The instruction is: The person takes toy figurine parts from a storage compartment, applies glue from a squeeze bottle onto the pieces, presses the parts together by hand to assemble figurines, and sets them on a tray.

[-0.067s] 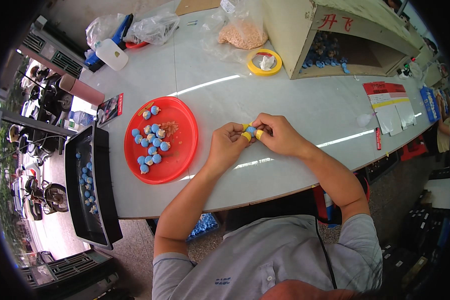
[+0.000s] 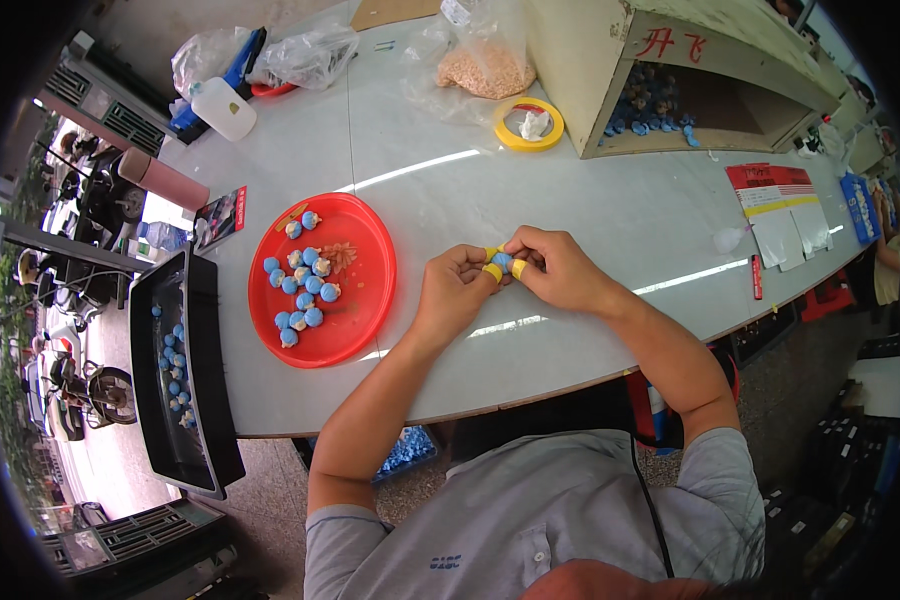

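Note:
Over the grey table [image 2: 590, 350] my left hand [image 2: 453, 287] and my right hand [image 2: 560, 268] meet, fingertips pinched together. Between them both grip a small blue piece [image 2: 503, 262], mostly covered by the fingers, so its exact kind is unclear. Yellow wraps cover several of my fingertips. To the left of my left hand lies a round red tray [image 2: 370, 320]. It bears several small blue-and-cream balls [image 2: 313, 285] and a patch of small peach-coloured pieces [image 2: 341, 256].
A black bin [image 2: 185, 450] with similar balls stands at the left edge. Farther back are a pink bottle [image 2: 165, 178], a white jug [image 2: 223, 109], a bag of peach-coloured pieces [image 2: 485, 72], a yellow ring [image 2: 553, 138] and a wooden box [image 2: 580, 60]. A red marker [image 2: 756, 277] lies right.

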Motion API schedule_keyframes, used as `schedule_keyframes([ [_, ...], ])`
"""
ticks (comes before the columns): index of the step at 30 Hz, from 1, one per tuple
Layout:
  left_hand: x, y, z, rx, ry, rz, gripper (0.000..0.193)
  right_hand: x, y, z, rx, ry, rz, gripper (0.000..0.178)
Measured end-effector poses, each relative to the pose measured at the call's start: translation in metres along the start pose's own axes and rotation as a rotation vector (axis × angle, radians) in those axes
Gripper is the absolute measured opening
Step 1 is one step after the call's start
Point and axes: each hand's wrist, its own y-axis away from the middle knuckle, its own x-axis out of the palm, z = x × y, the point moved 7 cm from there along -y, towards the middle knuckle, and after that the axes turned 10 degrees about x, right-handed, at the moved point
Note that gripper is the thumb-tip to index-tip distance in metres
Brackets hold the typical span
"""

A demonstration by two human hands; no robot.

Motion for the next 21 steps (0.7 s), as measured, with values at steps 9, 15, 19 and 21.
schedule_keyframes([
  [9,-0.0013,-0.0003,0.0023,-0.005,-0.016,-0.005,0.018,0.0003,0.0,0.0002,0.004,0.018,0.0,0.016],
  [15,-0.0013,-0.0005,-0.0003,-0.004,-0.001,-0.027,0.017,-0.0001,0.0002,0.0013,0.009,0.013,0.003,0.015],
  [19,-0.0007,-0.0006,-0.0006,-0.002,0.014,-0.031,0.016,0.0,0.0,0.0006,-0.002,0.004,0.0,0.015],
  [21,-0.0008,-0.0006,-0.0002,-0.004,0.023,-0.034,0.016,0.0002,0.0002,0.0015,-0.007,0.001,0.001,0.015],
])
